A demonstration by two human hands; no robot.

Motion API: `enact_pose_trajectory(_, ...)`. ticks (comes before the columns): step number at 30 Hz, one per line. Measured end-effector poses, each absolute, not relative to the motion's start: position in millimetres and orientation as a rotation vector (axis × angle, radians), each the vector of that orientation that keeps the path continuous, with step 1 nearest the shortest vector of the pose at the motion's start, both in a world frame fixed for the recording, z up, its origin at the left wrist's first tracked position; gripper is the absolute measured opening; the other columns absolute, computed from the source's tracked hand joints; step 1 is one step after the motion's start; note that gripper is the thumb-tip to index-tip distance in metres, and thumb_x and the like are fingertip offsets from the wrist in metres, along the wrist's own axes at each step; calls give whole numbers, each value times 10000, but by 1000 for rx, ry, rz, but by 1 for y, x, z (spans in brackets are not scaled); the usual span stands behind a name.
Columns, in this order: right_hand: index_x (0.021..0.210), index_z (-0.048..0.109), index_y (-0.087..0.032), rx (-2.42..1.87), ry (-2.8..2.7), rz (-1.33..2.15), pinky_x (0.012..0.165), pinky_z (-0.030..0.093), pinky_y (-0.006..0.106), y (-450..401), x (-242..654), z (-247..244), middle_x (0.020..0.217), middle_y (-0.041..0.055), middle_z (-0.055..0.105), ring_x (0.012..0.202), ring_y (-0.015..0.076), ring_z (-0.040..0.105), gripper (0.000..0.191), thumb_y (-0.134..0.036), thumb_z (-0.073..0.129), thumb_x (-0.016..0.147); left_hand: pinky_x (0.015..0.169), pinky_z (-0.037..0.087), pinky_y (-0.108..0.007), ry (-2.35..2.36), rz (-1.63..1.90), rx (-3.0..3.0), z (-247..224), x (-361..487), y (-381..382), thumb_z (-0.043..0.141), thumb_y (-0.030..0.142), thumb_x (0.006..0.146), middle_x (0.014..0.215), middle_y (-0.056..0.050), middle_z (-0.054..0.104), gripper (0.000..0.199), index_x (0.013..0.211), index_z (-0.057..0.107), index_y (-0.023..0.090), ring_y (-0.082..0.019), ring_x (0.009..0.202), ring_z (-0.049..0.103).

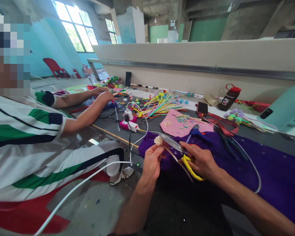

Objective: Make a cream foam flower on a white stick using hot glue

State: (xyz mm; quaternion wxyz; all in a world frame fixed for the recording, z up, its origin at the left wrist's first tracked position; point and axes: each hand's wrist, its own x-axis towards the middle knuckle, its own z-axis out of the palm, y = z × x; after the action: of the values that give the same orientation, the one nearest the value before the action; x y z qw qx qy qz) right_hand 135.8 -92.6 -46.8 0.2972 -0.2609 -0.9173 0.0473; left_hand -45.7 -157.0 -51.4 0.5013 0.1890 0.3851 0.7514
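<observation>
Nearest, at 12 o'clock from the wearer, the left hand (pixel 152 162) is nearly closed in a pinch, thumb and fingertips on a small cream, flower-like piece (pixel 158 140). At 1 o'clock the right hand (pixel 203 162) is curled around the yellow-handled scissors (pixel 189 167), its index finger stretched forward near the pivot. The blades point left, their tips just beside the piece; how far apart they stand cannot be told. A thin pale strip (pixel 172 155) slants from the left fingers down toward the right, under the scissors; whether it is joined to the piece is unclear.

For good control, the pinch should stay low and light so the soft-looking petals are not crushed, with the fingertips well behind the blade line. Small snips near the tips would suit such a small piece better than a deep closing, and the pale strip is best kept out of the blades unless it is what is being cut.

Farther out, over the purple cloth (pixel 267 177), a blue glue gun (pixel 199 136) lies at 1 o'clock and dark pliers (pixel 232 149) between 1 and 2. Beyond, on the table (pixel 250 126), are a pink sheet (pixel 170 126) at 12, a power strip (pixel 130 125) between 11 and 12, colourful stems (pixel 159 106) at 12, and a co-worker's hands (pixel 107 95) at 11.
</observation>
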Motion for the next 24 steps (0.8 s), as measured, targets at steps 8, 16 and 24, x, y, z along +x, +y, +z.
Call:
enact_pose_trajectory(8,1255,443,-197,-859,-2386,452,582,453,230,-97,134,-32,810,15,610,634,129,572,551,-386,578,755,456,402,-175,904,1767,413,-46,-49,-159,704,212,618,708,-45,661,159,750,692,123,-121,621,592)
enact_pose_trajectory(16,1271,427,-165,-746,-2456,146,623,446,268,-100,132,-39,834,64,613,722,174,584,566,-403,555,774,435,387,-174,867,1800,375,-45,-47,-158,725,180,560,626,-10,637,165,708,680,125,-85,514,537)
enact_pose_trajectory(24,1266,437,-147,-721,-2488,-72,614,434,276,-99,132,-44,901,86,611,741,188,587,586,-454,547,779,445,364,-170,914,1842,465,-48,-46,-158,721,189,577,588,24,613,113,667,680,135,-50,462,469)
